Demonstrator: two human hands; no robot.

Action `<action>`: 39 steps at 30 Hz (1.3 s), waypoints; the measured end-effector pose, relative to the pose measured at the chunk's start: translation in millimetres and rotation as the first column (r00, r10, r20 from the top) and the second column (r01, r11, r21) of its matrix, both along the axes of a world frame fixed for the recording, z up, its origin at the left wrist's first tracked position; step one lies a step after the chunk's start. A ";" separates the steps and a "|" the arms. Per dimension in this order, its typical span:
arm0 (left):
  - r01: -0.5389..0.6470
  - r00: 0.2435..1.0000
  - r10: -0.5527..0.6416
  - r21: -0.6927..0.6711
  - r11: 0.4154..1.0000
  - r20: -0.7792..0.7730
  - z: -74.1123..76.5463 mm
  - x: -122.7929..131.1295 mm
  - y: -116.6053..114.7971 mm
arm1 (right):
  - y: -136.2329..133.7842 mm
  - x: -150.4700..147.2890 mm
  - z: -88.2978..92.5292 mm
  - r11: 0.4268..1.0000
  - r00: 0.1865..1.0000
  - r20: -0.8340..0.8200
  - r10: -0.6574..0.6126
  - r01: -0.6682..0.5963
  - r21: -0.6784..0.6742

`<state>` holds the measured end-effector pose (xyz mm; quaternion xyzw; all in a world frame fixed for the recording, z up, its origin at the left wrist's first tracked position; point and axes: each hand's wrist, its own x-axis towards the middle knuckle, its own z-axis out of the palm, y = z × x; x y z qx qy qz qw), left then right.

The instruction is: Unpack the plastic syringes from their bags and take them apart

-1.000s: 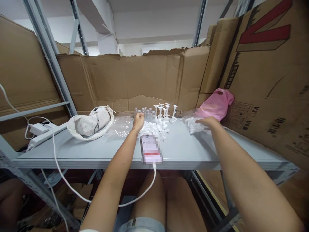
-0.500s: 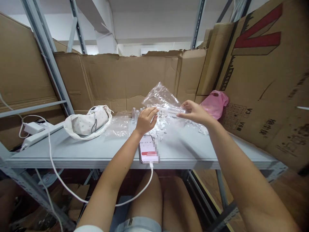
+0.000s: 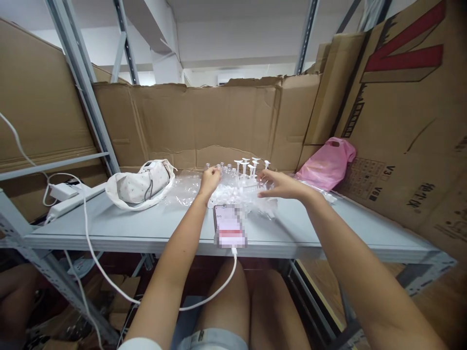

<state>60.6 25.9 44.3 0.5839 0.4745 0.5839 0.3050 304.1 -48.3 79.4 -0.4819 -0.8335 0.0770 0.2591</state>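
My left hand (image 3: 210, 181) is closed, its fingertips pressed together beside small clear bottles (image 3: 229, 170); anything pinched there is too small to make out. My right hand (image 3: 279, 185) has its thumb and fingers apart, close to several upright white T-shaped pieces (image 3: 251, 168) with thin stems. Crumpled clear plastic (image 3: 268, 208) lies beneath the right hand. Between both hands spreads a pile of small white pieces (image 3: 228, 193), partly blurred with the clear plastic.
A phone (image 3: 230, 228) with a white cable lies at the table's front edge (image 3: 146, 243). A white cloth pouch (image 3: 140, 182) and a power strip (image 3: 75, 203) sit left. A pink bag (image 3: 326, 165) rests right, against a large carton (image 3: 404, 121). Cardboard (image 3: 204, 116) lines the back.
The raised clear bag has come down onto the table, and my right hand has opened from it. White T-shaped pieces now show upright behind. My left hand has moved slightly left and closed.
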 end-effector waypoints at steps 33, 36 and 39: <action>0.816 0.577 -0.788 -0.128 0.563 0.214 -5.9 -25.9 -13.6 | -27.7 48.5 31.8 0.979 0.991 -0.117 0.066 -0.088 -0.186; 0.771 0.636 -0.754 -0.181 0.611 0.166 -6.1 -24.4 -13.9 | -27.3 49.7 31.6 0.981 0.993 -0.103 0.051 -0.069 -0.180; 0.713 0.693 -0.718 -0.199 0.672 0.062 -4.1 -22.0 -17.0 | -27.3 50.9 31.5 0.982 0.993 -0.107 0.054 -0.072 -0.173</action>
